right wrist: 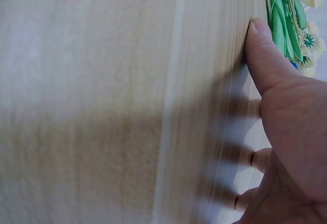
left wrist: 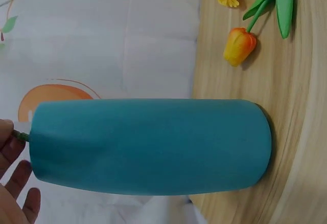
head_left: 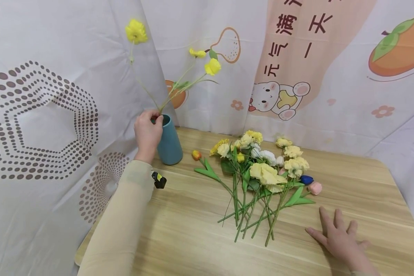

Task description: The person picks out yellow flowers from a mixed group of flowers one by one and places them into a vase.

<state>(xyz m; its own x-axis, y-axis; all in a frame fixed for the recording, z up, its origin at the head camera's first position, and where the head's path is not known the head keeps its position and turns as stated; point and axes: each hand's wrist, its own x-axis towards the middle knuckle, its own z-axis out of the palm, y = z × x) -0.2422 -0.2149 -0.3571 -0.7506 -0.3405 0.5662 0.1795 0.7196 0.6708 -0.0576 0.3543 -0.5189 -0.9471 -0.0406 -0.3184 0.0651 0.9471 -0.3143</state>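
Behind everything, across the 12 o'clock half of my head feed: 1 white curtain [head_left: 227, 88], printed with fruit, dot patterns and lettering.

Below it, across the 6 o'clock half: 1 wood-grain table [head_left: 189, 230].

At 4 o'clock, lying on the tabletop: 1 heap of loose flowers [head_left: 267, 174], cream, white and yellow; most heads towards 12 o'clock, green stems crossing towards 6.

At 11 o'clock: 1 yellow spray [head_left: 174, 91], 3 blooms, rising above the vase rim; I cannot tell how far its lower end goes inside.

At 9 o'clock: 1 teal vase [head_left: 170, 143], upright on the table, mouth towards 12.

Also at 9 o'clock, beside the vase mouth: 1 left hand [head_left: 149, 130], thumb and fingers pinching the spray's green stem.

At 4 o'clock, farther out than the heap: 1 right hand [head_left: 341, 237], released, fingers spread, resting on the tabletop.

Smallest items, at the heap's 3 o'clock edge: 1 pink bud [head_left: 315, 188] and 1 blue bud [head_left: 306, 179]; at its 10 o'clock side, near the vase, 1 orange-yellow tulip head [head_left: 196, 155].
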